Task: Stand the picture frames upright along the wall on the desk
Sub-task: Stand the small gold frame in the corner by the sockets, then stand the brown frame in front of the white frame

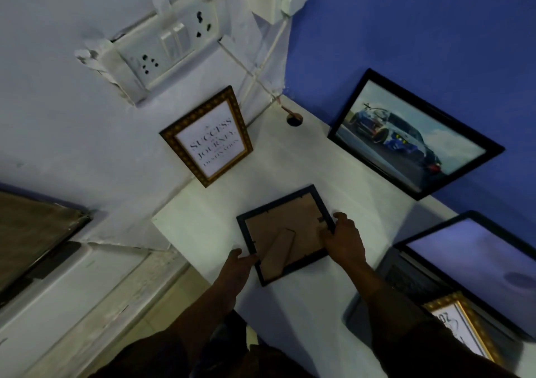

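A small black frame (282,223) shows its brown back and fold-out stand above the white desk (304,160). My right hand (343,241) grips its right edge, thumb on the backing. My left hand (239,264) touches its lower left edge with fingers spread. A gold-bordered frame with text (207,136) stands upright against the white wall. A black frame with a car picture (412,133) leans upright against the blue wall.
An open laptop (470,264) sits on the desk at the right, with another gold frame (461,322) lying on it. A switchboard (162,49) and cables hang on the white wall. A cable hole (294,119) lies in the desk corner.
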`<state>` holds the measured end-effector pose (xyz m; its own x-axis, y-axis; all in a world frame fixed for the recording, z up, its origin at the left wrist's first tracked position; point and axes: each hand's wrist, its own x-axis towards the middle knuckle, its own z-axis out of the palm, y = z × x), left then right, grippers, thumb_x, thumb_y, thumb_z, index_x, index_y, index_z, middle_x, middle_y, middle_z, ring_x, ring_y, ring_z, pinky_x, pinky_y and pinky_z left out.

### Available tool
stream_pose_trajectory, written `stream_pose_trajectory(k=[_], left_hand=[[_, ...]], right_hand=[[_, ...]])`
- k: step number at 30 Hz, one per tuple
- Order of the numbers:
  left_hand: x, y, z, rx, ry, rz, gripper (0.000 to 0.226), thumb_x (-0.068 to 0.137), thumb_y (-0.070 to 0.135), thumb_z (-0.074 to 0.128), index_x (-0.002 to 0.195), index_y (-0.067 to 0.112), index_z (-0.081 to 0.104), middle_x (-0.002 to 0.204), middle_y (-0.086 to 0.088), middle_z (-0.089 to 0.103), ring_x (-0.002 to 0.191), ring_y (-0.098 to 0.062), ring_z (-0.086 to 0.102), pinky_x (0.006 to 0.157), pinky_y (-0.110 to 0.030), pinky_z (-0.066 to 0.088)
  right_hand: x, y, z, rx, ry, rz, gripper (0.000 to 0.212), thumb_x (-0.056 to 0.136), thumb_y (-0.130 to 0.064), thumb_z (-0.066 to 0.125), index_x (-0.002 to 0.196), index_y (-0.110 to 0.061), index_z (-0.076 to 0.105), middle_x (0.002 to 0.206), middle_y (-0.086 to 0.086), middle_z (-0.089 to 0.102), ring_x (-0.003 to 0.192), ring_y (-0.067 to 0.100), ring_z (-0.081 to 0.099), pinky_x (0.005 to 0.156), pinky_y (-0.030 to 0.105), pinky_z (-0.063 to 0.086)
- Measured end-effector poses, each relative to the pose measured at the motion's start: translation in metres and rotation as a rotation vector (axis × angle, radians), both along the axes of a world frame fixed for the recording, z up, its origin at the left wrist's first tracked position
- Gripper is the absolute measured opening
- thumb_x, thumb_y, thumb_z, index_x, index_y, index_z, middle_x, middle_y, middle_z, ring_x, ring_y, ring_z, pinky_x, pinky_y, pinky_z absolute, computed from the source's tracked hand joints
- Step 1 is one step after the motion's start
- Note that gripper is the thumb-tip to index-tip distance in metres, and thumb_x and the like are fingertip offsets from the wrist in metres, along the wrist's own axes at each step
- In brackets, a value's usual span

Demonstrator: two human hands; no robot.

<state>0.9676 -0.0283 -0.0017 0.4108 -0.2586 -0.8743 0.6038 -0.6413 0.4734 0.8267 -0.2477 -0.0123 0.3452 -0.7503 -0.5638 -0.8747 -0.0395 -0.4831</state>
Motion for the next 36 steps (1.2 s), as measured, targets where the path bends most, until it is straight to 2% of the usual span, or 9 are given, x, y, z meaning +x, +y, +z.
stream_pose_trajectory(k=[3,7,10,14,19,24,29,32,36], left_hand=[[-0.015,-0.009,0.007,-0.032,-0.019,-0.044,0.039,0.101,0.026,0.062,0.137,0.014,0.05,0.121,-0.006,0.063,0.101,-0.018,0.061,0.08,-0.029,0.049],[-0.02,-0.011,0.009,-0.041,-0.065,-0.072,0.019,0.101,0.028,0.061,0.119,0.025,0.057,0.13,-0.008,0.065,0.108,-0.021,0.065,0.099,-0.037,0.053],[-0.021,-0.007,0.011,-0.03,-0.113,-0.102,0.033,0.099,0.039,0.063,0.126,0.026,0.05,0.135,-0.006,0.061,0.117,-0.025,0.062,0.106,-0.042,0.051],[-0.038,-0.001,0.021,0.0,-0.399,-0.312,0.059,0.096,0.042,0.066,0.145,0.016,0.045,0.12,0.007,0.058,0.099,-0.013,0.062,0.088,-0.032,0.05],[-0.058,0.018,0.022,0.012,-0.864,-0.787,0.086,0.088,0.06,0.061,0.157,0.015,0.037,0.155,-0.004,0.048,0.137,-0.026,0.05,0.106,-0.027,0.037],[-0.058,0.034,0.038,-0.023,-0.901,-0.753,0.092,0.083,0.065,0.06,0.16,0.023,0.032,0.16,-0.001,0.042,0.142,-0.023,0.048,0.115,-0.034,0.039],[-0.044,0.047,0.049,-0.175,-0.899,-0.573,0.057,0.096,0.056,0.052,0.149,0.034,0.047,0.147,0.008,0.057,0.132,-0.013,0.058,0.111,-0.039,0.049],[-0.043,0.06,0.068,-0.274,-1.081,-0.476,0.043,0.104,0.04,0.045,0.142,0.023,0.057,0.137,0.006,0.065,0.123,-0.011,0.061,0.106,-0.037,0.052],[-0.05,0.08,0.09,-0.403,-1.14,-0.443,0.025,0.107,0.033,0.044,0.108,0.015,0.062,0.092,-0.001,0.072,0.079,-0.013,0.07,0.068,-0.027,0.06]], right_hand=[[-0.008,-0.001,-0.002,-0.001,0.006,0.036,0.063,0.09,-0.04,0.06,0.147,-0.018,0.042,0.134,0.017,0.058,0.118,0.034,0.06,0.098,0.05,0.053],[-0.018,-0.02,-0.003,0.151,-0.007,-0.017,0.058,0.093,-0.05,0.062,0.137,-0.015,0.051,0.125,0.012,0.065,0.109,0.03,0.065,0.094,0.042,0.055],[-0.024,-0.03,0.005,0.289,-0.075,0.008,0.043,0.098,-0.05,0.058,0.097,-0.009,0.072,0.101,0.01,0.071,0.089,0.025,0.065,0.086,0.034,0.052],[-0.03,-0.021,0.026,0.393,-0.249,-0.048,0.043,0.095,-0.044,0.066,0.058,-0.023,0.067,0.077,0.002,0.07,0.085,0.03,0.07,0.083,0.035,0.052],[-0.009,0.009,0.072,0.377,-0.328,0.11,0.038,0.098,-0.043,0.062,0.065,-0.025,0.067,0.071,-0.004,0.066,0.068,0.011,0.061,0.066,0.024,0.046],[0.021,0.042,0.122,0.179,-0.357,0.255,0.045,0.101,-0.032,0.052,0.06,-0.014,0.047,0.063,0.003,0.053,0.059,0.016,0.05,0.063,0.032,0.037],[0.027,0.08,0.173,0.056,-0.447,0.134,0.045,0.096,-0.032,0.055,0.055,-0.017,0.049,0.059,0.001,0.054,0.056,0.016,0.051,0.061,0.031,0.039],[0.019,0.097,0.194,0.118,-0.549,-0.11,0.041,0.091,-0.041,0.061,0.063,-0.012,0.066,0.061,0.006,0.065,0.059,0.019,0.058,0.063,0.03,0.044],[0.002,0.122,0.205,0.211,-0.68,-0.346,0.045,0.096,-0.046,0.059,0.082,-0.005,0.074,0.057,-0.001,0.065,0.054,0.016,0.055,0.059,0.028,0.044]])
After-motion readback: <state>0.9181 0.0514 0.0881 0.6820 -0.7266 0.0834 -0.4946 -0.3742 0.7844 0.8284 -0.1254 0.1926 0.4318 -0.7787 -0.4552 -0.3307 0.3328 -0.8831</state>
